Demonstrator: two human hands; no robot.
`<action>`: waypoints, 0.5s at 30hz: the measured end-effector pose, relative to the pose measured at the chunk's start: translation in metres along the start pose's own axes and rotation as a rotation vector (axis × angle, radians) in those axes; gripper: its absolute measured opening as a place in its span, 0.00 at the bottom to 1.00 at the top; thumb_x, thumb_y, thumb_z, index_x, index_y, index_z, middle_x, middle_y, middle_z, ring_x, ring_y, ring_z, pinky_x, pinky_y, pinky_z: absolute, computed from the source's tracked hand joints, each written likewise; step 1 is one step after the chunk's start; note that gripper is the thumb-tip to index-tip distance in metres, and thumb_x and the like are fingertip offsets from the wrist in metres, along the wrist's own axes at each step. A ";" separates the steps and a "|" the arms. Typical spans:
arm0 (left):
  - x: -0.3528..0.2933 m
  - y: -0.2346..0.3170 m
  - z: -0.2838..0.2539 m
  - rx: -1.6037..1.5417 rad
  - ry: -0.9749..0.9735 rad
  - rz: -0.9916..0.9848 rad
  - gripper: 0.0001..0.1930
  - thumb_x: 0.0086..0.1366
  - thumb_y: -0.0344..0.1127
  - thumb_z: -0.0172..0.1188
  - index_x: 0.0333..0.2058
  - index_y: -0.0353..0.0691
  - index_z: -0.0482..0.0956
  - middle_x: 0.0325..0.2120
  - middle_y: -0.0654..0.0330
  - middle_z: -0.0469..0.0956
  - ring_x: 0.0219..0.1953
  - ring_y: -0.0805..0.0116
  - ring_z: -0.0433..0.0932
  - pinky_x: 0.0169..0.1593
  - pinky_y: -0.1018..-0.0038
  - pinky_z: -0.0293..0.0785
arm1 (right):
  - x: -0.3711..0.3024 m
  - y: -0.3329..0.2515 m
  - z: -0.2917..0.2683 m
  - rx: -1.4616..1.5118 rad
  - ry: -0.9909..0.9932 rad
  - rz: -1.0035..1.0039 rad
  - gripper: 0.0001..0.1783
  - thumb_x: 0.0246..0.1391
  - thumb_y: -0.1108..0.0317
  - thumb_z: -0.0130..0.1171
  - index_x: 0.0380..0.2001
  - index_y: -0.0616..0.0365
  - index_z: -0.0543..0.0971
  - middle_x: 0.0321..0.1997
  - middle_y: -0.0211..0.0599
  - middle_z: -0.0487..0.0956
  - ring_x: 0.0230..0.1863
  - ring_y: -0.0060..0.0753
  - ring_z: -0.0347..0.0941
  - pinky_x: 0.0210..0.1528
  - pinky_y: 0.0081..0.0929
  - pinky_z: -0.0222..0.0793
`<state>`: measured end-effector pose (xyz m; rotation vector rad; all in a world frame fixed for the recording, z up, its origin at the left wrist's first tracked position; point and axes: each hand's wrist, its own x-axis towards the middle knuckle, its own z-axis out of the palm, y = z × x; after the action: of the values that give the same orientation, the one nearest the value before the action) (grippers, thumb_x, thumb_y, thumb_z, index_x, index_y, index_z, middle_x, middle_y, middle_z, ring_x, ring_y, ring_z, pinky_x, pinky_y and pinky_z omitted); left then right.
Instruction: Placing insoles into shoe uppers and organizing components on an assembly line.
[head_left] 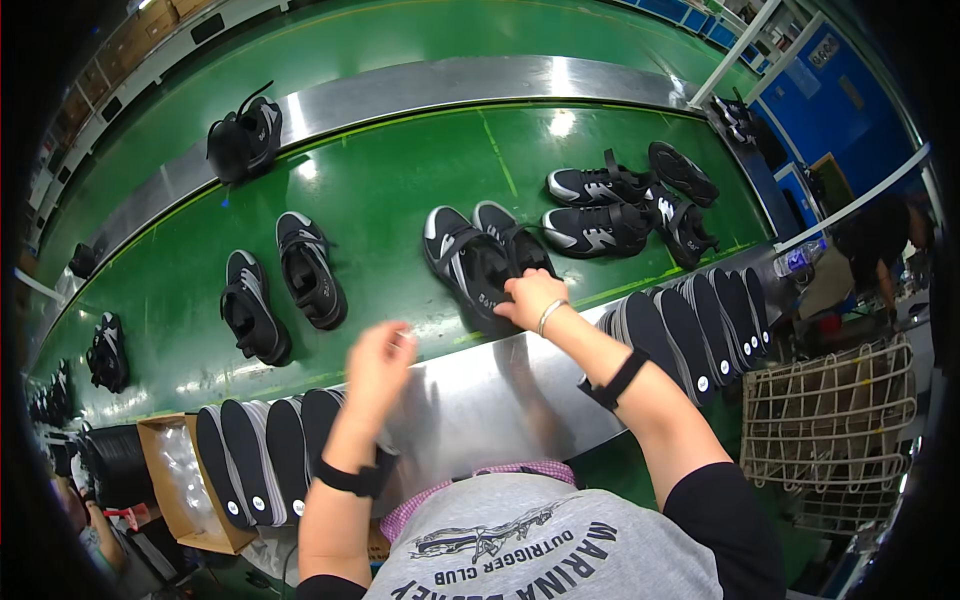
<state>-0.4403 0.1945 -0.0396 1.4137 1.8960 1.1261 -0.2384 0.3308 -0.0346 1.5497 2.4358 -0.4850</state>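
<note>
A pair of black sneakers with silver-grey toes stands in the middle of the green belt. My right hand [535, 298] is closed on the heel of the left sneaker [466, 262], and the right sneaker [512, 235] lies close against it. My left hand [380, 368] hovers over the near metal edge, apart from the shoes. Its fingers are curled together and slightly blurred; anything between them is too small to make out. Left of the middle, another pair stands on the belt: one sneaker [252, 308] and its mate [309, 270].
Several sneakers [597, 230] crowd the belt's right end. Insole stacks [690, 330] line the near metal edge [470, 400] at right, with more insoles [262, 460] at left beside a cardboard box [190, 490]. A wire basket [830, 420] stands at lower right. Another person [885, 240] is beyond.
</note>
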 end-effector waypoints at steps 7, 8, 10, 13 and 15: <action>-0.067 0.024 0.068 0.049 -0.218 0.039 0.40 0.43 0.43 0.62 0.52 0.29 0.53 0.50 0.39 0.53 0.54 0.45 0.51 0.56 0.61 0.48 | -0.132 -0.023 0.017 -0.024 -0.032 -0.156 0.16 0.40 0.55 0.56 0.27 0.56 0.75 0.33 0.46 0.70 0.38 0.45 0.66 0.34 0.36 0.68; -0.073 0.019 0.072 0.128 -0.194 0.078 0.41 0.42 0.41 0.61 0.52 0.29 0.52 0.51 0.38 0.51 0.55 0.44 0.49 0.57 0.59 0.45 | -0.147 -0.025 0.021 0.003 -0.054 -0.186 0.16 0.41 0.55 0.55 0.28 0.56 0.75 0.33 0.46 0.69 0.38 0.45 0.65 0.34 0.36 0.69; -0.081 0.024 0.075 0.266 -0.156 0.128 0.42 0.37 0.34 0.59 0.52 0.28 0.51 0.53 0.35 0.45 0.58 0.42 0.42 0.59 0.57 0.38 | -0.169 -0.023 0.030 0.102 -0.124 -0.243 0.17 0.43 0.55 0.54 0.31 0.56 0.73 0.35 0.49 0.68 0.40 0.48 0.64 0.34 0.37 0.68; -0.085 0.036 0.074 0.391 -0.167 0.204 0.38 0.35 0.28 0.58 0.50 0.26 0.55 0.53 0.39 0.49 0.57 0.42 0.46 0.58 0.56 0.40 | -0.187 -0.005 0.029 0.299 -0.080 -0.222 0.17 0.42 0.54 0.54 0.32 0.53 0.74 0.38 0.45 0.71 0.40 0.46 0.67 0.35 0.37 0.68; -0.088 0.026 0.073 0.379 -0.224 0.274 0.35 0.35 0.25 0.57 0.48 0.27 0.57 0.51 0.42 0.54 0.55 0.45 0.51 0.57 0.57 0.46 | -0.186 0.017 0.007 0.404 0.105 -0.140 0.16 0.43 0.54 0.53 0.31 0.53 0.73 0.30 0.40 0.73 0.36 0.43 0.69 0.35 0.38 0.67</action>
<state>-0.3409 0.1372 -0.0617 1.9657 1.8567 0.7031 -0.1444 0.1799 0.0215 1.5837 2.6603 -0.9987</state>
